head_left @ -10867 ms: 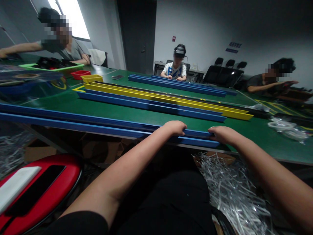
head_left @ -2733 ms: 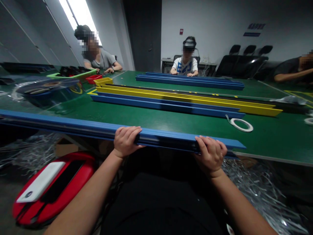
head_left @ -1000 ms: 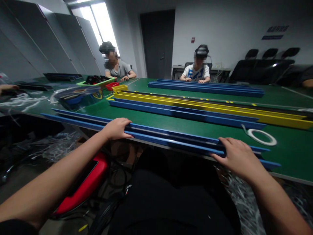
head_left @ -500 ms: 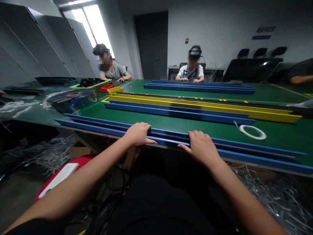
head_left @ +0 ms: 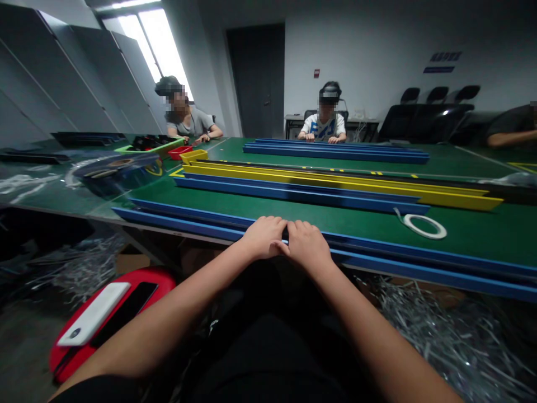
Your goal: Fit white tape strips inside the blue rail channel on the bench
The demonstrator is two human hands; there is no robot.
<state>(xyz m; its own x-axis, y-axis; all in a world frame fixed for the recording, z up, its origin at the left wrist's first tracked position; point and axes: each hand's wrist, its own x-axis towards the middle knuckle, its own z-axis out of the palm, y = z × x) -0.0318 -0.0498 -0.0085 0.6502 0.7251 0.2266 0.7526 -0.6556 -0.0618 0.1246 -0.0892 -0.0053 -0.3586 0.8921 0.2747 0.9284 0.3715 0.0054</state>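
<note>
A long blue channel (head_left: pixel 403 267) with a dark strip inside lies along the near edge of the green table (head_left: pixel 218 215). My left hand (head_left: pixel 265 238) is wrapped over it near the middle, fingers over the far wall and thumb on the near side. Right beside it, touching at the thumbs, my right hand (head_left: pixel 308 243) grips the same channel in the same way. Beyond them sit another blue channel (head_left: pixel 251 189) and a yellow channel (head_left: pixel 356 183). A roll of white tape (head_left: pixel 424 226) rests to the right.
Several blue channels (head_left: pixel 335 154) lie farther back. At the left are a green tray (head_left: pixel 161 148), a red bin (head_left: pixel 180 152) and a large clear-wrapped roll (head_left: pixel 119 173). Two people sit across the table; another person's arm shows at the right. A red stool (head_left: pixel 165 280) stands below left.
My hands have come together at the middle, the right moving left and the left moving right. The near blue channel has shifted to the right.
</note>
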